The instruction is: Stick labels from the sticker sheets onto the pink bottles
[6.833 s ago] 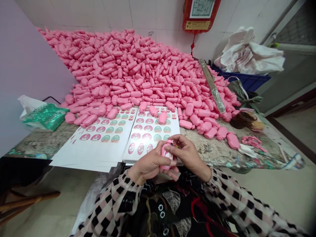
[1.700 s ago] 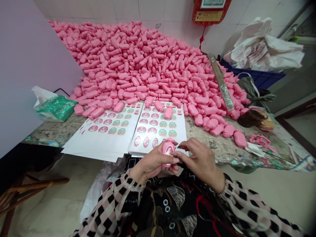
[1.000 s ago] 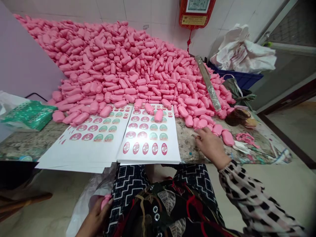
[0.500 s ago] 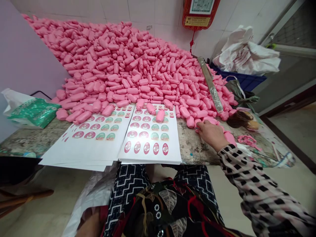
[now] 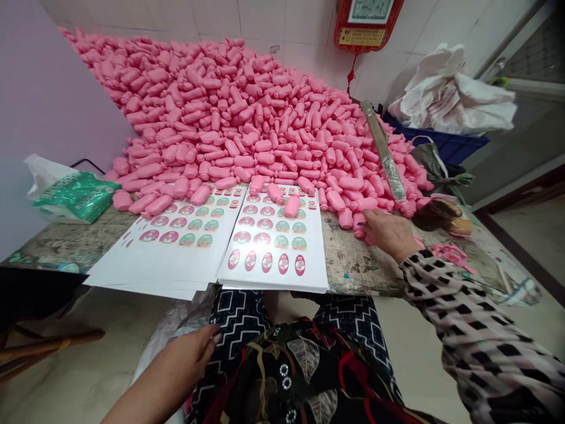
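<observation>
My right hand rests low at the right front of a big heap of small pink plastic bottles. Its fingers are drawn together beside a pink bottle, and a thin dark bit shows at the fingertips, too small to name. Over my lap is my left hand, holding nothing, its fingers loosely stretched and partly apart. A stack of sticker sheets lies in front of me, with a few bottles on its far end. More sticker sheets are spread to its left.
A long tape-wrapped bar leans on the heap. At right are a blue crate with white bags, a brown brush-like object and pink scraps. A green tissue pack stands at left on the worn table.
My left hand has come up from the lower left edge to above my lap. My right hand stays by the same bottles, shifted slightly. The whole view has moved a little to the left.
</observation>
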`<state>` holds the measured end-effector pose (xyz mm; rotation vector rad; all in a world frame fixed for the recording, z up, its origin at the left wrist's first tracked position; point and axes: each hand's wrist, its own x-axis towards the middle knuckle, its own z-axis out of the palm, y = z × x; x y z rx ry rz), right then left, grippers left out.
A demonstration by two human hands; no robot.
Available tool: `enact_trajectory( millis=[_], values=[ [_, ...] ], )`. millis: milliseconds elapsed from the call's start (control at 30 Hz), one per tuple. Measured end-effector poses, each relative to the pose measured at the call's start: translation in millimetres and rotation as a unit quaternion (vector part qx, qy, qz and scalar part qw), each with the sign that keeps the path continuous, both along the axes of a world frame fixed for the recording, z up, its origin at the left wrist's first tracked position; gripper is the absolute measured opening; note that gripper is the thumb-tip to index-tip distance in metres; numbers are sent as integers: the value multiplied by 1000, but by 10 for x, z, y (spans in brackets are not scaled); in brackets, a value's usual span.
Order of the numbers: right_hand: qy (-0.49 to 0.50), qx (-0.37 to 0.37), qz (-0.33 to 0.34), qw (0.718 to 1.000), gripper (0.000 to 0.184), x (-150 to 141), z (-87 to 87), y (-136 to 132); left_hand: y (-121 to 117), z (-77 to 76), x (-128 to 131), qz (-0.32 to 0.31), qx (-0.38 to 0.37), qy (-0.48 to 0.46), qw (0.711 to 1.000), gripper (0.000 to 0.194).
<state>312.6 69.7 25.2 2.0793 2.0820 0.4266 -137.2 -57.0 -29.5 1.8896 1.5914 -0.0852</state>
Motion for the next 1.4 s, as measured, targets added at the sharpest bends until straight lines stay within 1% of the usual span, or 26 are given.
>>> enact_trajectory(
  millis=[67,100,133,167,200,267,333,367,400,433,467,500,533,567,633,667,700,733,767,833,867,900,967,1067,1200,1400],
  values=[
    [63,42,-8,997,26,-62,81,-39,104,247,213,-17,-24,-63,998,40],
    [127,68,-9,990,27,-129,126,-78,162,358,332,-17,-25,-114,993,39],
    [214,87,-5,973,28,-224,168,-132,222,452,456,-3,-25,-171,985,37],
    [319,93,3,943,30,-344,205,-200,282,525,581,24,-31,-233,972,37],
    [439,74,16,895,30,-485,231,-281,340,575,705,57,-46,-302,951,39],
    [633,-33,58,772,30,-803,246,-462,440,611,938,115,-101,-439,885,48],
    [736,-140,70,659,30,-1102,211,-632,507,589,1138,135,-187,-548,804,57],
    [763,-183,69,616,30,-1220,180,-699,525,567,1218,133,-236,-582,767,56],
    [778,-208,71,588,30,-1307,142,-749,535,543,1283,129,-284,-600,737,51],
    [783,-222,70,578,30,-1359,101,-780,538,519,1330,127,-324,-606,716,44],
    [778,-222,68,585,31,-1376,58,-790,536,498,1359,129,-350,-603,705,37],
    [763,-209,64,609,33,-1363,15,-783,532,481,1373,135,-362,-595,705,32],
    [736,-188,60,647,35,-1325,-28,-762,526,468,1373,148,-360,-585,711,29],
    [697,-162,56,697,35,-1273,-69,-733,521,460,1365,165,-348,-578,720,28],
    [587,-112,53,800,33,-1164,-142,-674,516,461,1343,199,-319,-566,734,32],
    [528,-93,53,843,32,-1125,-173,-652,515,466,1337,212,-306,-557,743,34],
    [472,-80,55,876,31,-1102,-200,-638,515,474,1337,219,-291,-541,758,37],
    [427,-72,54,900,30,-1097,-220,-631,514,481,1344,218,-265,-514,786,39],
    [392,-67,52,916,28,-1108,-235,-631,512,486,1357,207,-220,-476,826,40],
    [344,-56,51,936,27,-1158,-250,-638,503,482,1389,149,-83,-375,911,32],
    [325,-53,50,943,27,-1187,-250,-640,494,472,1405,98,-8,-324,941,24],
    [308,-50,51,949,27,-1213,-247,-640,483,457,1419,42,58,-277,958,18],
    [278,-47,57,958,27,-1249,-228,-631,457,415,1442,-63,138,-200,968,26],
    [232,-55,75,968,28,-1267,-183,-602,417,349,1468,-150,148,-96,973,48],
    [197,-78,91,973,30,-1256,-131,-558,389,281,1478,-178,134,-17,975,57],
    [250,-103,114,956,28,-1175,-143,-531,385,182,1438,-174,146,-16,974,61]
  ],
)
